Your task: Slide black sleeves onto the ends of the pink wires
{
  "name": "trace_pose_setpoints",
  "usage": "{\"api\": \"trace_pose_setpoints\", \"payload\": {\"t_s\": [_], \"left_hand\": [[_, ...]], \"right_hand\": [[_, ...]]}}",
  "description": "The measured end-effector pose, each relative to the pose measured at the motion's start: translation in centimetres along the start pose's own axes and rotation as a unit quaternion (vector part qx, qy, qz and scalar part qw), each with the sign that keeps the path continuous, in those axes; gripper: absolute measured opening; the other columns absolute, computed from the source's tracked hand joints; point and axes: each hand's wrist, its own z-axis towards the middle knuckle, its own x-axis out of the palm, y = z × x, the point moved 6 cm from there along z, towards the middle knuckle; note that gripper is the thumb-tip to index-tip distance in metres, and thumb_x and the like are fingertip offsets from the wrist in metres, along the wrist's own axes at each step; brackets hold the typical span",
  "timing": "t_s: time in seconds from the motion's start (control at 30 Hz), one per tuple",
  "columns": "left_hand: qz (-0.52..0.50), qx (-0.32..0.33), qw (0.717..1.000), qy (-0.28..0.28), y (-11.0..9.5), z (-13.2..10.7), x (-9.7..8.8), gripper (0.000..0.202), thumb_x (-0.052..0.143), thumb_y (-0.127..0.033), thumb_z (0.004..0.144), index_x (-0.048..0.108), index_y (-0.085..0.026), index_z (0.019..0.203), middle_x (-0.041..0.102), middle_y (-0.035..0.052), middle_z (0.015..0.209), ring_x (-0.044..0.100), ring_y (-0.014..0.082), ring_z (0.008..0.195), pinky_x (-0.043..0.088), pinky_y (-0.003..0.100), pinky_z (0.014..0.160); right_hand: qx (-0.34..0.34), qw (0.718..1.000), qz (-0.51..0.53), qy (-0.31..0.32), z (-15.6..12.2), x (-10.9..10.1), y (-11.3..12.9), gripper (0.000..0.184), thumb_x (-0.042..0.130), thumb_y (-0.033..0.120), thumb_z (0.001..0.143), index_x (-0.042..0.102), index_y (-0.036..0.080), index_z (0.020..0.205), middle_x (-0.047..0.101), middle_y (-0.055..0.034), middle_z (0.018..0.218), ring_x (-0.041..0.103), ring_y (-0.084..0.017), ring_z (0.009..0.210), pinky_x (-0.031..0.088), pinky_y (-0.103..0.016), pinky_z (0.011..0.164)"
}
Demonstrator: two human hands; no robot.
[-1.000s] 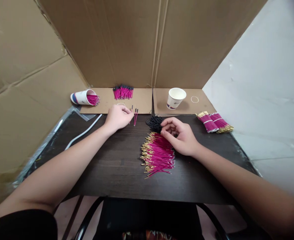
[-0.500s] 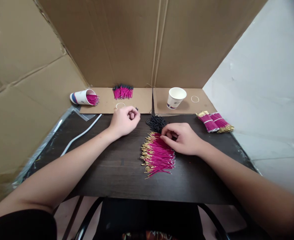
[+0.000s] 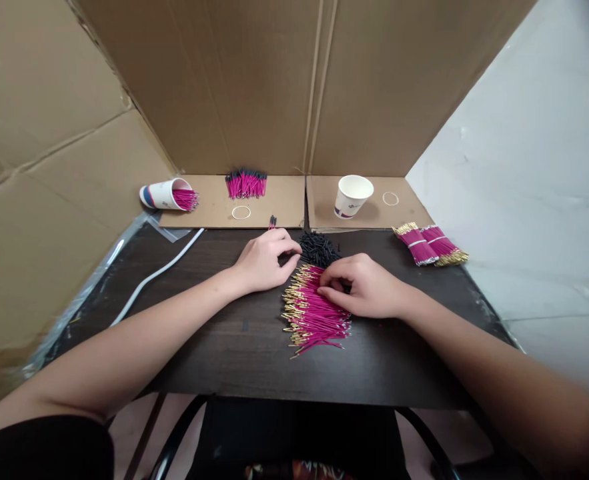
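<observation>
Cardboard (image 3: 219, 87) behind, dark tabletop (image 3: 214, 363) in front. Over it, both hands narrowed: right hand (image 3: 360, 287) curled over the pins (image 3: 317, 313), thumb and forefinger almost together; left hand (image 3: 267, 261) just left of the black tubes (image 3: 320, 248), thumb and fingertips near each other (contents of either pinch impossible to tell). Pins loose in a magenta heap, gold ends leftward, on the tubes' near side. Far right, two bundles (image 3: 417, 247); farther back, one upright cup (image 3: 352, 200) and one tipped cup (image 3: 159, 195) with more pins inside. Smallest, two pale bands (image 3: 233, 213).
</observation>
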Motion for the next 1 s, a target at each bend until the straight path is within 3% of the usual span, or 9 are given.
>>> {"api": "trace_pose_setpoints", "payload": {"t_s": [0.27, 0.47, 0.63, 0.7, 0.87, 1.0], "left_hand": [[0.013, 0.03, 0.999, 0.012, -0.3, -0.1, 0.2, 0.017, 0.074, -0.027, 0.103, 0.089, -0.02, 0.106, 0.074, 0.0073, 0.098, 0.072, 0.0215, 0.091, 0.06, 0.038, 0.085], [0.023, 0.049, 0.998, 0.034, -0.2, -0.1, 0.5, 0.018, 0.074, -0.03, 0.105, 0.091, -0.023, 0.106, 0.078, 0.0072, 0.104, 0.072, 0.0221, 0.096, 0.06, 0.038, 0.087], [0.022, 0.063, 0.997, 0.033, -0.4, -0.2, 0.5, 0.019, 0.073, -0.029, 0.107, 0.09, -0.022, 0.104, 0.079, 0.0074, 0.104, 0.073, 0.0222, 0.097, 0.061, 0.038, 0.088], [0.016, 0.065, 0.997, 0.031, -0.4, -0.2, 0.5, 0.019, 0.073, -0.028, 0.106, 0.09, -0.021, 0.102, 0.079, 0.0072, 0.101, 0.073, 0.0224, 0.096, 0.061, 0.039, 0.087], [0.01, 0.054, 0.998, 0.044, -0.4, -0.1, 0.4, 0.017, 0.074, -0.025, 0.105, 0.088, -0.019, 0.098, 0.079, 0.0073, 0.099, 0.074, 0.0233, 0.095, 0.061, 0.04, 0.088], [0.012, 0.038, 0.998, 0.058, -0.3, 0.0, 0.4, 0.016, 0.071, -0.024, 0.105, 0.085, -0.019, 0.098, 0.078, 0.0071, 0.1, 0.074, 0.0235, 0.097, 0.06, 0.039, 0.087]], "right_hand": [[-0.015, 1.0, 0.001, 0.006, 0.0, -0.1, 0.2, 0.011, 0.066, 0.019, 0.103, 0.073, 0.018, 0.094, 0.066, -0.0004, 0.075, 0.055, -0.015, 0.064, 0.043, -0.031, 0.067], [0.0, 0.995, 0.03, -0.098, 0.0, -1.2, -0.5, 0.016, 0.058, 0.027, 0.113, 0.064, 0.021, 0.1, 0.067, -0.0026, 0.084, 0.057, -0.016, 0.07, 0.045, -0.031, 0.067], [0.059, 0.972, 0.114, -0.198, -0.2, -1.5, -3.7, 0.022, 0.055, 0.041, 0.118, 0.059, 0.024, 0.105, 0.07, -0.0028, 0.083, 0.062, -0.019, 0.072, 0.049, -0.034, 0.07], [0.083, 0.955, 0.167, -0.229, -0.3, -1.5, -5.4, 0.03, 0.057, 0.052, 0.118, 0.057, 0.025, 0.105, 0.067, -0.0013, 0.08, 0.058, -0.018, 0.069, 0.046, -0.033, 0.065], [0.107, 0.933, 0.23, -0.254, -0.2, -1.2, -7.5, 0.042, 0.065, 0.065, 0.111, 0.058, 0.025, 0.101, 0.056, 0.0022, 0.075, 0.048, -0.016, 0.063, 0.039, -0.031, 0.059], [0.102, 0.948, 0.169, -0.25, -0.2, -1.3, -6.6, 0.041, 0.064, 0.062, 0.112, 0.062, 0.023, 0.1, 0.057, 0.0009, 0.077, 0.048, -0.016, 0.066, 0.04, -0.032, 0.062]]}}
